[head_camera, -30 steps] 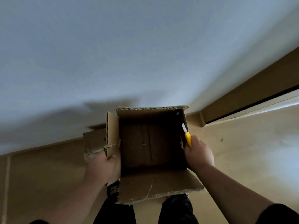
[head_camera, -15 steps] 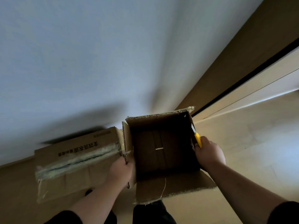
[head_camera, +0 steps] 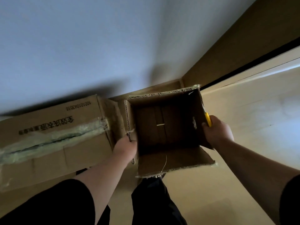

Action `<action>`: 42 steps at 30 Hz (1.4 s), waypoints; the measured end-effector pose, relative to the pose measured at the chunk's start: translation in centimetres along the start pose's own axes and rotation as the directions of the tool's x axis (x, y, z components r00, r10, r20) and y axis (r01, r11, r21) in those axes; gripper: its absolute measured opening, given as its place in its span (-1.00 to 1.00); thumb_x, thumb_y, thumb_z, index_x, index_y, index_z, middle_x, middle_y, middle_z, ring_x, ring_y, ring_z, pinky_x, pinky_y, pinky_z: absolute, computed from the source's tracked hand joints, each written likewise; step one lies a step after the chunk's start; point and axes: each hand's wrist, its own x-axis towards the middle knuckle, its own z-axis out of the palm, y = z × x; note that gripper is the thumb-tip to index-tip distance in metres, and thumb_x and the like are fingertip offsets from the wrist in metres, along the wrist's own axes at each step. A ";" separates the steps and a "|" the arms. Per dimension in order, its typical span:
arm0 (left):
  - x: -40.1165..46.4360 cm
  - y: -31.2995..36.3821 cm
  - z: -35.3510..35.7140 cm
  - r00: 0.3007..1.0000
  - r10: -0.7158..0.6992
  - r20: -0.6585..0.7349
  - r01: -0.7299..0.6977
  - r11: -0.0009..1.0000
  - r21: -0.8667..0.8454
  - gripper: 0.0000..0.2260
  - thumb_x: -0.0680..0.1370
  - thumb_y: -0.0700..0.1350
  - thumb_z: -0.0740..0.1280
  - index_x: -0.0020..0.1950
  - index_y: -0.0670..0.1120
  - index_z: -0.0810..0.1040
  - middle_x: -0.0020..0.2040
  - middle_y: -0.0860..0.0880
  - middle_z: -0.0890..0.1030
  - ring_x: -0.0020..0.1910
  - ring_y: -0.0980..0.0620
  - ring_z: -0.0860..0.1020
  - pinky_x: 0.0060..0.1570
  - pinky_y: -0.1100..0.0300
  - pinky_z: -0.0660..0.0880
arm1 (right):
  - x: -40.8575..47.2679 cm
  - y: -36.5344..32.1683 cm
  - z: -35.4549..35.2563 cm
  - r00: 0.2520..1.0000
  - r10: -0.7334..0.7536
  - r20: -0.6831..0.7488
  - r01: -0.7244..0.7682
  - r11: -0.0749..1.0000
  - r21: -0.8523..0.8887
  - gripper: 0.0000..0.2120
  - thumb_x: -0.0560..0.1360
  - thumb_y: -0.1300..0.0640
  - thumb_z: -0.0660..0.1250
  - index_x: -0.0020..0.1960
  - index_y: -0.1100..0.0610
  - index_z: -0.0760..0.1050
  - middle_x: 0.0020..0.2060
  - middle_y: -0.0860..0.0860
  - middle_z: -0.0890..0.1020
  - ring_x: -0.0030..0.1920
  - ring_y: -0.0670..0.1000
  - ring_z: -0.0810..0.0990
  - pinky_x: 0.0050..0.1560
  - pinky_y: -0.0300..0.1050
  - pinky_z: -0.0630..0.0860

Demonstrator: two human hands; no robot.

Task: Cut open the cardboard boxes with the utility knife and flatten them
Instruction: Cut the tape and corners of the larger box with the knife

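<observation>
Your right hand (head_camera: pixel 217 133) is closed in a full grip on the yellow knife (head_camera: pixel 208 119), its blade laid against the right wall of the open box (head_camera: pixel 164 125). Your left hand (head_camera: pixel 125 147) pinches the opposite wall's cut edge, thumb inside. The box hangs between the two grips, held up off the floor (head_camera: pixel 251 127), its mouth toward you and its near flap (head_camera: pixel 175 161) folded out below. The box looks empty and light; the board is stiff along its walls but frayed and soft at torn edges, so hold mid-wall, clear of the blade's path. Just left of your left grip lies a larger taped box (head_camera: pixel 53 140) on the pale floor. Beyond both grips rises a plain wall (head_camera: pixel 97 46); right of the knife runs a wooden door frame (head_camera: pixel 243 46).
</observation>
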 end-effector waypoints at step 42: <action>1.8 -9.2 -8.7 0.978 0.168 0.123 -0.153 0.981 -0.122 -0.55 0.62 -0.19 0.14 0.52 0.00 0.31 0.46 0.02 0.42 0.40 0.04 0.41 0.26 0.22 0.36 | -5.5 -10.9 6.5 0.976 -0.188 0.105 0.193 0.980 -0.042 -0.74 0.62 0.07 0.21 0.30 0.01 0.46 -0.17 0.01 0.56 -0.16 0.11 0.57 -0.16 -0.01 0.53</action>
